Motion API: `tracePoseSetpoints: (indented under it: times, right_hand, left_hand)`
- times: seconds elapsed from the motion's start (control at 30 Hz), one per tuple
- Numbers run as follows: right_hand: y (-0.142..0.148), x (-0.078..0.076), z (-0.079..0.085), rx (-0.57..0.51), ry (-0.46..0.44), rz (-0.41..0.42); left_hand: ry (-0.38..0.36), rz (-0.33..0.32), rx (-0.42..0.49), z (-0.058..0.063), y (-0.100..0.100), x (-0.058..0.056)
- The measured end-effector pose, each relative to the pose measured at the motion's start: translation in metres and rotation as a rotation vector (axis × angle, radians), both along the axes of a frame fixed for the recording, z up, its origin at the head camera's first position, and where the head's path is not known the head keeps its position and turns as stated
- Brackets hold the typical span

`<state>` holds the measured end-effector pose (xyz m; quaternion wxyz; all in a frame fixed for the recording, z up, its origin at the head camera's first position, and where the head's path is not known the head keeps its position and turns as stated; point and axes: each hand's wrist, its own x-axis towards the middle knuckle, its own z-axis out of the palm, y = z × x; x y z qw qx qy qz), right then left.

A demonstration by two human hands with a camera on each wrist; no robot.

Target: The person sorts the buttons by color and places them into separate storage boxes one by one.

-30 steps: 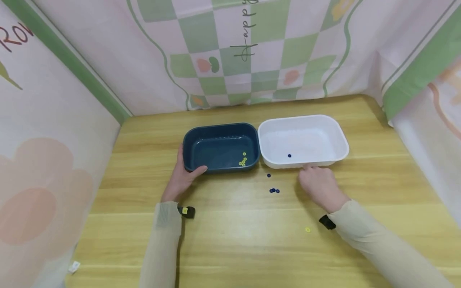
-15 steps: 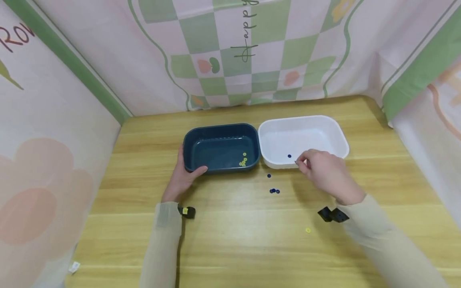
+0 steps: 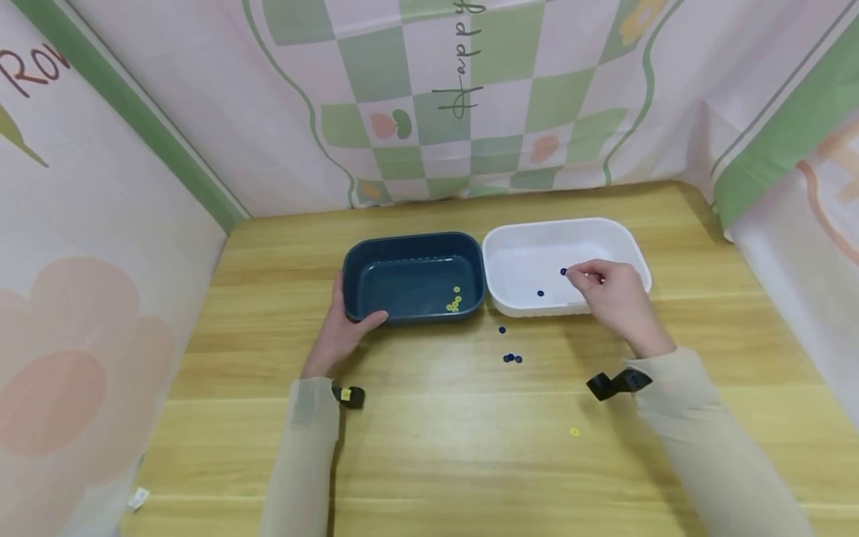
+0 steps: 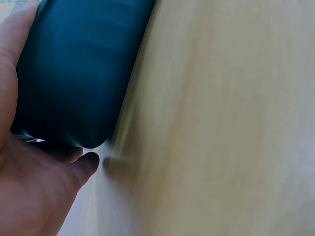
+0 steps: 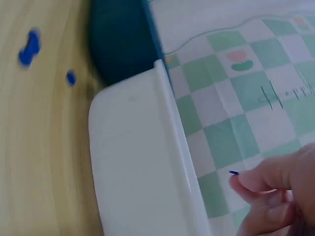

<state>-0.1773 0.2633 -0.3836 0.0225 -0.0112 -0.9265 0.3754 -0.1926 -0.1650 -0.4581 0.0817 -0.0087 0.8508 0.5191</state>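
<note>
My right hand (image 3: 614,298) pinches a small dark blue button (image 5: 234,172) between thumb and fingertip, over the white plastic bin (image 3: 510,307). Inside that bin lies another dark blue button (image 3: 540,293). At the left, my left hand (image 3: 338,332) grips the corner of a dark teal bin (image 3: 412,319), its thumb along the front rim and fingers at the end wall. In the left wrist view the same hand (image 4: 34,191) lies against the bin's outer side. Several yellow buttons (image 3: 454,306) sit in the teal bin's front right corner.
Both bins stand side by side on the wooden table (image 3: 429,447). One blue button (image 3: 502,330) lies in front of them, with a small cluster of blue buttons (image 3: 511,358) nearer. A yellow button (image 3: 574,432) is further forward. A patterned curtain (image 3: 496,97) hangs behind.
My right hand has risen from the table at the white bin's front wall, and moved over the bin with a blue button between its fingertips. The left hand has stayed on the teal bin.
</note>
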Motion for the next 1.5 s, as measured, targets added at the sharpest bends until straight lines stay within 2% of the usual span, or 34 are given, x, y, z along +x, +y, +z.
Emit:
tracePoseSetpoints:
  times: [0.17, 0.33, 0.63, 0.93, 1.03, 1.1, 1.17, 1.23, 1.33, 1.43, 1.5]
  right_hand:
    - [0.007, -0.004, -0.004, -0.251, -0.083, -0.124]
    - [0.011, -0.006, -0.006, -0.433, -0.104, -0.16]
    - [0.014, -0.007, -0.008, -0.502, -0.112, -0.201]
    - [0.013, -0.009, -0.007, -0.591, -0.084, -0.25]
    - [0.012, -0.006, -0.005, -0.509, -0.074, -0.247]
    - [0.009, -0.002, -0.002, -0.379, -0.04, -0.189]
    - [0.003, 0.005, 0.003, -0.182, -0.013, -0.063]
    - [-0.006, 0.014, 0.008, 0.029, -0.004, 0.103]
    - [-0.02, 0.03, 0.011, 0.292, -0.068, 0.332]
    - [-0.032, 0.041, 0.007, 0.472, -0.129, 0.444]
    - [-0.037, 0.043, 0.0, 0.52, -0.124, 0.471]
  left_hand:
    - [0.016, -0.002, -0.001, -0.002, 0.0, -0.001]
    - [0.034, -0.005, 0.006, -0.002, 0.001, -0.001]
    - [0.02, -0.007, 0.006, 0.0, 0.0, -0.001]
    - [0.025, -0.004, 0.006, -0.002, 0.0, -0.002]
    - [0.023, -0.003, 0.008, -0.003, 0.0, -0.001]
    - [0.021, -0.003, 0.006, -0.002, 0.0, 0.0]
    - [0.021, -0.002, 0.009, -0.003, 0.0, 0.0]
    - [0.024, -0.007, 0.005, -0.003, 0.0, -0.001]
    - [0.031, -0.009, 0.005, -0.004, 0.001, -0.002]
    - [0.03, -0.005, 0.01, -0.004, 0.001, -0.002]
    - [0.033, -0.003, 0.01, -0.004, 0.0, -0.002]
